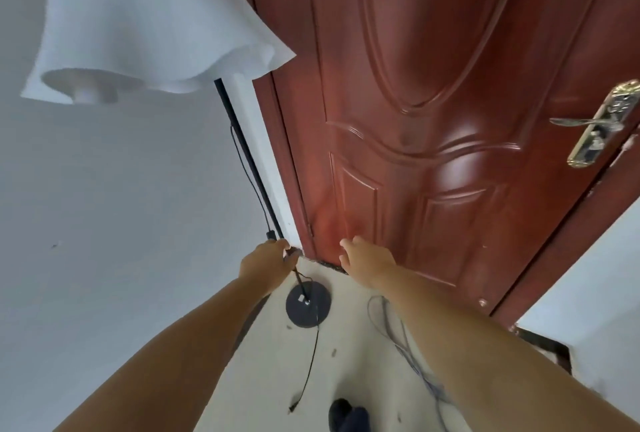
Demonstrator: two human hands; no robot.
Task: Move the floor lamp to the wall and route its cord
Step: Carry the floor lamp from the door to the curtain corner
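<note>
The floor lamp stands close to the grey wall, left of the door. Its black pole rises from a round black base on the floor to a white fabric shade at top left. My left hand is shut on the pole low down, just above the base. The black cord hangs along the pole, passes an inline switch, then trails across the floor toward me, its end lying loose. My right hand hovers open near the door's bottom, holding nothing.
A red-brown panelled door with a brass handle fills the right side. A thin grey cable lies looped on the pale floor under my right arm. A dark shoe shows at the bottom edge.
</note>
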